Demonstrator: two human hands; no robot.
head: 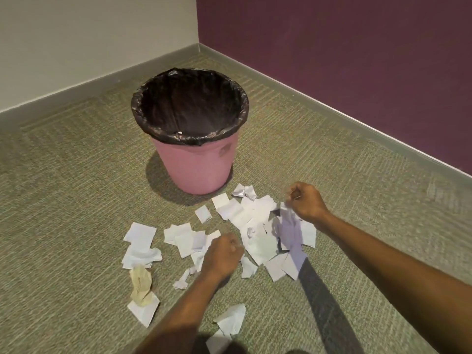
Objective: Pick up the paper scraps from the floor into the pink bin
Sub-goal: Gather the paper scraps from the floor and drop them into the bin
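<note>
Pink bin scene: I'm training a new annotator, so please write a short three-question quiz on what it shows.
1. True or false: the pink bin is lined with a black bag.
2. Most of the paper scraps lie: A) inside the bin; B) on the carpet in front of the bin; C) against the purple wall.
3. Fill in: the crumpled yellowish scrap lies to the ___ of the left hand.

Key: 1 true; 2 B; 3 left.
</note>
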